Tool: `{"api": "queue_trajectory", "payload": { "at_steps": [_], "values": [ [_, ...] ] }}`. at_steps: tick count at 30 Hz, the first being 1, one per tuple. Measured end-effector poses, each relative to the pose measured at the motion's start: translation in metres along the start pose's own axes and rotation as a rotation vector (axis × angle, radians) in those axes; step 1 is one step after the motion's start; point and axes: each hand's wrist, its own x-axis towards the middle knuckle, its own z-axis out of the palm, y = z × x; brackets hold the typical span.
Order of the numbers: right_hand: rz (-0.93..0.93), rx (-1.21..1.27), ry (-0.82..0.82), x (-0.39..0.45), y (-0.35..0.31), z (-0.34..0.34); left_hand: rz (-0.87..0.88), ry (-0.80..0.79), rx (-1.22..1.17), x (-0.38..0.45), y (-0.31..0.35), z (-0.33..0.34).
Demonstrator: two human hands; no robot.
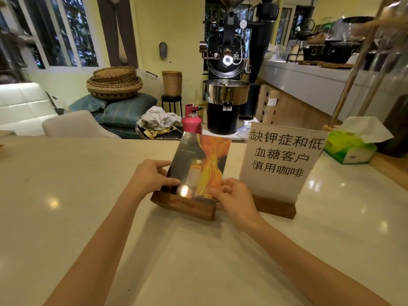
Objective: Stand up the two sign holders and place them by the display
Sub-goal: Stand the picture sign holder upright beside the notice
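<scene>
Two sign holders stand upright on the pale counter (66,217). The picture sign holder (199,160) has a dark wooden base and a clear panel showing a bottle and orange cloth. My left hand (152,175) grips its left edge just above the base. My right hand (234,195) holds its lower right corner and the base's right end. Right beside it stands the text sign holder (280,160), a white sheet with black Chinese characters in a wooden base, with neither hand touching it.
A green tissue box (348,149) sits at the counter's right behind the text sign. Wooden poles (353,76) rise at the far right. Beyond the counter are a black coffee roaster (225,89), a pink gas cylinder (191,121), stacked baskets (114,83) and cushions.
</scene>
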Motion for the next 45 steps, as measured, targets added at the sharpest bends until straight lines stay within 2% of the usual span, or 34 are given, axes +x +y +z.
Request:
{"api": "queue_trajectory", "payload": {
  "at_steps": [5, 12, 18, 25, 36, 38, 41, 45],
  "values": [
    [-0.162, -0.074, 0.054, -0.003, -0.002, -0.002, 0.12, 0.112, -0.053, -0.002, 0.003, 0.004],
    [-0.354, -0.16, 0.149, -0.013, 0.009, -0.006, 0.255, 0.178, -0.065, -0.006, 0.006, 0.016],
    [-0.469, -0.22, 0.136, -0.018, 0.016, -0.009, 0.299, 0.198, -0.092, -0.009, 0.007, 0.021],
    [-0.5, -0.25, 0.109, -0.02, 0.017, -0.011, 0.299, 0.15, -0.113, -0.006, 0.004, 0.018],
    [-0.414, -0.195, 0.055, -0.029, 0.01, -0.024, 0.246, 0.085, -0.049, -0.004, 0.0, 0.019],
    [-0.457, -0.193, 0.131, -0.034, 0.014, -0.036, 0.227, 0.053, -0.026, -0.004, 0.0, 0.021],
    [-0.508, -0.194, 0.349, -0.042, 0.021, -0.063, 0.228, 0.022, -0.066, -0.006, 0.003, 0.025],
    [-0.461, -0.155, 0.587, -0.046, 0.025, -0.103, 0.269, 0.035, -0.089, -0.008, 0.008, 0.032]
  ]
}}
